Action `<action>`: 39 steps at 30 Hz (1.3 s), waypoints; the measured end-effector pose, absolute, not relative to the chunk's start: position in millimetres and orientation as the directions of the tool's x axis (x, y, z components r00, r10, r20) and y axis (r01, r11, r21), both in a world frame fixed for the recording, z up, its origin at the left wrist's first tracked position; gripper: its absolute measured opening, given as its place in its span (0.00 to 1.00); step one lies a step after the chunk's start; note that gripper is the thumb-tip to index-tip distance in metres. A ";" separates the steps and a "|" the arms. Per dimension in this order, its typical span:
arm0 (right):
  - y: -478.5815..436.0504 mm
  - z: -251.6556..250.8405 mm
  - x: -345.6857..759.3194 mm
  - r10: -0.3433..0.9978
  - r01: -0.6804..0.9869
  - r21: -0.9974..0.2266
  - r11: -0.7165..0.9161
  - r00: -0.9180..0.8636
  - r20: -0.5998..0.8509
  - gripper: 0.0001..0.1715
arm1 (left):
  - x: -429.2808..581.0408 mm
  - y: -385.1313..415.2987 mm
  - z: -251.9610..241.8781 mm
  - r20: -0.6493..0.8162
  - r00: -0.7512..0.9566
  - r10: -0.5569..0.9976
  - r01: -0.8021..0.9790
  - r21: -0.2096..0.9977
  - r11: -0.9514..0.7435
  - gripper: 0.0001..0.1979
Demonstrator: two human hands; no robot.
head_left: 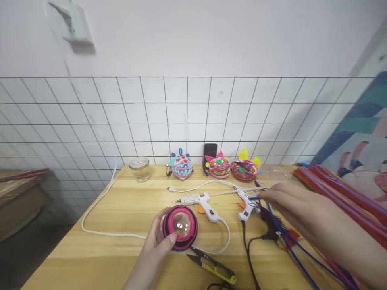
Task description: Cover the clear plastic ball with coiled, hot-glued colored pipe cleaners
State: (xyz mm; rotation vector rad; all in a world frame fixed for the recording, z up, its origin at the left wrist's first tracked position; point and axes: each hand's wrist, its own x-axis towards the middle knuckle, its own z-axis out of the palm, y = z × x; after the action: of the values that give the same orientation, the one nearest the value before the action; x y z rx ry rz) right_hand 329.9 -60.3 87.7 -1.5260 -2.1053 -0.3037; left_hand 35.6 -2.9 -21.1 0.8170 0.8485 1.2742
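A round ball, see-through at its middle and ringed with pink and black cord, sits in my left hand, the thumb pressed on its near side. On the right my right hand is slightly blurred, its fingers closed on a blue cord; a short blue end pokes out past the fingertips, and the rest trails down the table. Just left of those fingertips lies one white glue gun. Another glue gun rests beyond the ball. Thread snips with yellow-green handles lie right below the ball.
Along the tiled wall stand decorated round ornaments, a dark phone and a glass jar. Striped red fabric-like strips lie at right. A white cable crosses the table; black cords run near the front edge.
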 end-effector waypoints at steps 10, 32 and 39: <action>-45.5 39.4 221.9 0.731 0.647 -0.378 0.662 -0.447 0.516 0.06 | 36.2 -7.8 -12.9 0.045 0.165 0.985 -0.401 0.916 0.025 0.20; -42.9 16.4 218.2 0.749 0.643 -0.421 0.640 -0.398 0.530 0.07 | 37.7 -15.1 -2.0 -0.012 0.265 0.964 -0.451 0.883 0.134 0.19; -43.8 13.4 218.0 0.748 0.645 -0.418 0.640 -0.397 0.532 0.07 | 38.9 -15.1 -4.0 -0.012 0.250 0.968 -0.443 0.888 0.125 0.19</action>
State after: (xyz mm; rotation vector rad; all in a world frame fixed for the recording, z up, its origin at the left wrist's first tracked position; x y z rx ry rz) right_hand 218.0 -43.8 13.4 -1.0806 -2.1512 0.1864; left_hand 38.9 -15.1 -4.0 0.9160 0.7241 1.1703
